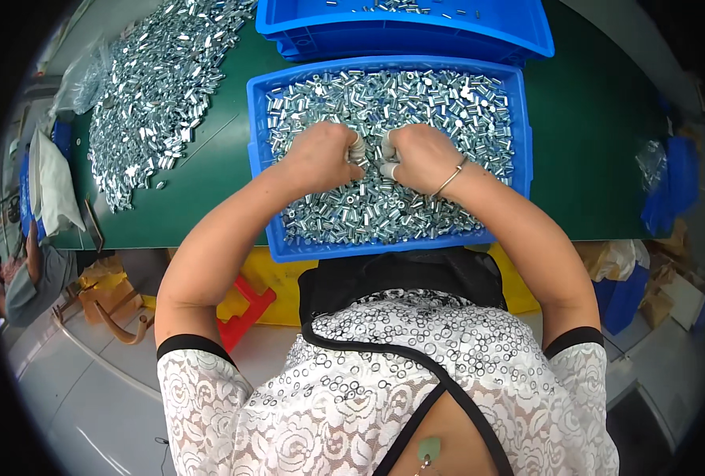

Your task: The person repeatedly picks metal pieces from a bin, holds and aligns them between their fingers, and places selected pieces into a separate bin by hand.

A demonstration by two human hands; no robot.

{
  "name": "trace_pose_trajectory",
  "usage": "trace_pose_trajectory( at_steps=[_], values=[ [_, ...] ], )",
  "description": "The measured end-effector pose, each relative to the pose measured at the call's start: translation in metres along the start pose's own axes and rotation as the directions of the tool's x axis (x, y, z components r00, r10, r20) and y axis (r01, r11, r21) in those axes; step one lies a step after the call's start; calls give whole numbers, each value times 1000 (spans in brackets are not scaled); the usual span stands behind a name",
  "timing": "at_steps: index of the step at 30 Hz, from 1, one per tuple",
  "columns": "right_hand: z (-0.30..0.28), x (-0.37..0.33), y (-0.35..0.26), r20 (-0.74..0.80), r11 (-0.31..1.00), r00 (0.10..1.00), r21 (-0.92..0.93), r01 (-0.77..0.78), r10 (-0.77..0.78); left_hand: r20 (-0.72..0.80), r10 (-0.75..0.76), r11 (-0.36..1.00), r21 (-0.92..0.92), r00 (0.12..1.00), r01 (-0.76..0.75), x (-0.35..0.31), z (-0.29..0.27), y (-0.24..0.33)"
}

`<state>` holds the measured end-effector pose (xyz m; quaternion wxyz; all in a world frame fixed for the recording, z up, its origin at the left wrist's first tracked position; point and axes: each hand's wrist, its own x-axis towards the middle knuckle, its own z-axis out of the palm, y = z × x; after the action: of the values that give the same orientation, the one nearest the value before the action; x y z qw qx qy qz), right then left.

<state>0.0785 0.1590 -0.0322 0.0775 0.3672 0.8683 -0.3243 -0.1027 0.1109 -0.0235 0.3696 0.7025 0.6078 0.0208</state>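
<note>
Small shiny metal sleeves [455, 99], short and tube-like, fill a shallow blue tray [384, 248] in front of me. Over the middle of the tray, my left hand [323, 155] has its fingers curled and pressed together. Facing it a short way to the right, my right hand [425, 157] is curled the same way, with a bracelet [449, 179] at the wrist. Pale covers sit on some fingertips of both hands. Both hands are at the sleeves; whatever lies between the fingertips is too small or hidden to make out.
A second blue bin [408, 40] stands behind the tray, a few metal pieces in it. At the left, a large heap of metal pieces [158, 95] lies on the green table [598, 159], beside a clear plastic bag [86, 83]. Another person [39, 278] is at the far left.
</note>
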Motion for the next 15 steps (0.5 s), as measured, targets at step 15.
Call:
trace_pose_trajectory(
  at_steps=[15],
  values=[
    [-1,-3,-40,-23,980,999,-195,-47,43,-201,3,1000,-25,980,-8,-17,27,-5]
  ],
)
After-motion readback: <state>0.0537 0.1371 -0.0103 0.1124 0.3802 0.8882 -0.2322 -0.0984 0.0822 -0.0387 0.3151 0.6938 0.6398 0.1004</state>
